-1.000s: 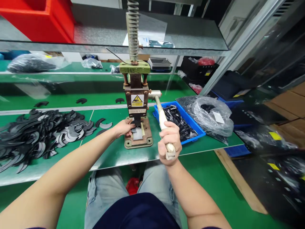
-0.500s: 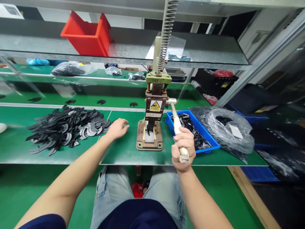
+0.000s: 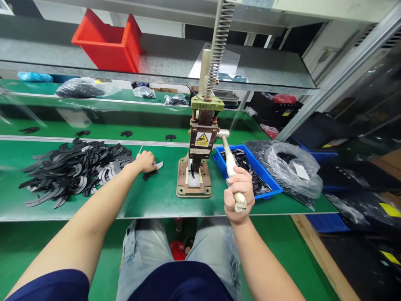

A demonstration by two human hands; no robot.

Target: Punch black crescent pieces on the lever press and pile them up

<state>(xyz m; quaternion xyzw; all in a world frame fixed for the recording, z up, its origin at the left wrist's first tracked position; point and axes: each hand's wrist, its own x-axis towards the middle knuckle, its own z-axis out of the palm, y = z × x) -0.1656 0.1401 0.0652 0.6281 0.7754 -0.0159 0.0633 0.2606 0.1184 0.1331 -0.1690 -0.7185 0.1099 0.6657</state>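
My right hand (image 3: 239,194) is wrapped round the pale, wrapped lever handle (image 3: 230,161) of a hand press (image 3: 202,138). The press has a tall coil spring on top and a bolted base plate (image 3: 181,184). Under its ram, a dark curved piece (image 3: 192,170) shows against a light metal plate. Left of the press, my left hand (image 3: 145,161) has its fingers curled over the bench, closed on a grey curved piece (image 3: 159,165) that sticks out to the right. A black curved piece (image 3: 149,174) lies just below those fingers. Farther left spreads a pile of black and grey curved pieces (image 3: 75,167).
Right of the press sits a blue tray (image 3: 272,192) of small black parts, beside a clear plastic bag (image 3: 294,171). Several curved pieces (image 3: 126,133) lie in a row behind the bench's rail. A red bin (image 3: 115,50) stands on the shelf above.
My left hand has moved left, away from the press and closer to the pile, and curved pieces now show at its fingers. My right hand stays on the lever, which looks about the same.
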